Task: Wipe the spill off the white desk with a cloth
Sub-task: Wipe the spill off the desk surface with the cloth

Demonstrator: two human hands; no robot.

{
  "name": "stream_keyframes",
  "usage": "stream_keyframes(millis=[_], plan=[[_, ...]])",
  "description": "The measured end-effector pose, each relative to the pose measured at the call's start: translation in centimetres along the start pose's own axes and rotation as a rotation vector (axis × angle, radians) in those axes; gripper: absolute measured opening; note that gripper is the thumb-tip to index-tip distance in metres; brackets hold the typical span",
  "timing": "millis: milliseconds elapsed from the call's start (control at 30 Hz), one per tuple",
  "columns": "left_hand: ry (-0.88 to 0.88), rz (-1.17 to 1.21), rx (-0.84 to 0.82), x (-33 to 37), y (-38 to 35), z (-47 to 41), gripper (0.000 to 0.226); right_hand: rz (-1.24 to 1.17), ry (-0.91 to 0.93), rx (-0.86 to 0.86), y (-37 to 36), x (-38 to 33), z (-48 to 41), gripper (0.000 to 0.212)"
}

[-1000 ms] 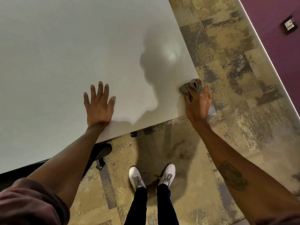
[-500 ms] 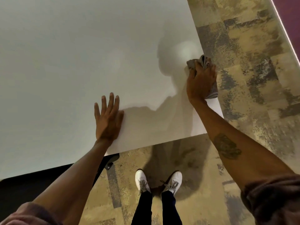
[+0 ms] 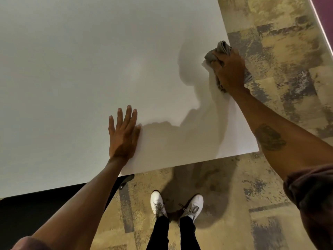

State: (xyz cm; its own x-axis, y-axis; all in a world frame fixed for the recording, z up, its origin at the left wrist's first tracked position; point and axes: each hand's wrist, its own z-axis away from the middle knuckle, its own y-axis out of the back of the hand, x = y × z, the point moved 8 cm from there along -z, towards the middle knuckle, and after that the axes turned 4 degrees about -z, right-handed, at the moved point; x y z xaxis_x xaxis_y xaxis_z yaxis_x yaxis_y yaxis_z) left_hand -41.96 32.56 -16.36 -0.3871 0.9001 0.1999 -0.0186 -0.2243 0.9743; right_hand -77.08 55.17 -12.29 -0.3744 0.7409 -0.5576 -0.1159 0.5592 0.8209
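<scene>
A: White desk (image 3: 81, 60) fills most of your view, w/ mottled tan-and-grey carpet tile (image 3: 279, 51) past its right edge and in front of it. Where's your cloth?

B: Grey cloth (image 3: 219, 51), bunched up, sits right at the desk's right edge. Your right hand (image 3: 229, 71) is clamped down over it, fingers curled around the fabric, pressing it onto the top. Bits of cloth stick out past your fingertips and under the heel of the hand; part hangs over the edge.

A: And your other hand?

B: Left hand (image 3: 123, 134) lies flat on the desk near the front edge, palm down, fingers spread, gripping nothing. It's well apart from the cloth.

A: Spill?

B: Can't make one out. Desk surface btwn your hands shows only your shadow and a soft light glare.

A: Anything else?

B: Your white sneakers (image 3: 176, 204) stand on the carpet just in front of the desk, black trousers above them. Dark chair base (image 3: 124, 179) pokes out under the front edge by your left forearm. Maroon wall (image 3: 324, 11) at far right corner.
</scene>
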Motion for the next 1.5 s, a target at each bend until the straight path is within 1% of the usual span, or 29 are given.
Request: stream_keyframes(millis=[133, 267, 400, 467, 533, 600, 667, 733, 867, 933, 1000, 1033, 1133, 1167, 1267, 1333, 1400, 1500], plan=[[0.013, 0.004, -0.017, -0.1, -0.1, -0.1, 0.058, -0.007, 0.072, -0.059, -0.1, -1.7, 2.6, 0.037], [0.019, 0.007, -0.019, 0.1, 0.0, 0.1, 0.058, -0.03, 0.153, -0.109, -1.2, -3.9, 7.2, 0.03], [0.051, 0.039, -0.033, 0.0, -0.1, 0.2, 0.059, -0.043, 0.187, -0.139, -2.6, -5.6, 12.0, 0.029], [0.048, 0.047, -0.024, 0.0, 0.0, 0.2, 0.059, -0.038, 0.248, -0.143, -3.0, -7.3, 14.7, 0.03], [0.041, 0.049, -0.013, 0.2, 0.1, 0.3, 0.058, -0.027, 0.352, -0.166, -3.4, -9.3, 17.7, 0.03], [0.039, 0.045, -0.009, 0.3, 0.1, 0.4, 0.058, -0.061, 0.387, -0.219, -4.0, -10.7, 20.3, 0.031], [0.036, 0.036, -0.014, 0.3, 0.1, 0.4, 0.058, -0.152, 0.39, -0.26, -4.4, -11.6, 22.8, 0.031], [0.034, 0.037, -0.017, 0.3, 0.0, 0.4, 0.058, -0.221, 0.424, -0.254, -4.5, -12.6, 25.1, 0.029], [0.031, 0.078, -0.019, 0.2, -0.1, 0.6, 0.057, -0.205, 0.487, -0.254, -4.6, -14.6, 29.5, 0.033], [0.049, 0.101, -0.055, -0.1, -0.2, 0.5, 0.063, -0.173, 0.445, -0.297, -5.0, -15.1, 31.5, 0.034], [0.078, 0.194, -0.102, 0.2, 0.0, 0.9, 0.072, -0.173, 0.398, -0.369, -5.1, -15.4, 33.1, 0.037], [0.096, 0.269, -0.116, 0.6, 0.3, 1.3, 0.072, -0.185, 0.391, -0.403, -5.0, -15.7, 33.7, 0.038], [0.196, 0.511, -0.174, 1.6, 1.5, 2.6, 0.061, -0.255, 0.388, -0.48, -3.7, -16.5, 35.1, 0.036], [0.231, 0.534, -0.213, 1.8, 1.7, 2.9, 0.059, -0.273, 0.35, -0.492, -3.1, -16.6, 35.3, 0.036], [0.307, 0.475, -0.295, 1.9, 2.2, 3.7, 0.056, -0.343, 0.1, -0.55, -1.4, -15.9, 35.5, 0.036], [0.378, 0.556, -0.306, 1.9, 2.8, 4.6, 0.059, -0.487, -0.022, -0.573, -0.2, -15.6, 35.0, 0.037], [0.397, 0.607, -0.284, 2.4, 3.6, 5.3, 0.064, -0.6, -0.096, -0.56, 1.1, -15.3, 34.2, 0.036], [0.391, 0.621, -0.263, 3.6, 4.9, 6.3, 0.065, -0.584, -0.167, -0.533, 2.6, -14.7, 32.7, 0.034]])
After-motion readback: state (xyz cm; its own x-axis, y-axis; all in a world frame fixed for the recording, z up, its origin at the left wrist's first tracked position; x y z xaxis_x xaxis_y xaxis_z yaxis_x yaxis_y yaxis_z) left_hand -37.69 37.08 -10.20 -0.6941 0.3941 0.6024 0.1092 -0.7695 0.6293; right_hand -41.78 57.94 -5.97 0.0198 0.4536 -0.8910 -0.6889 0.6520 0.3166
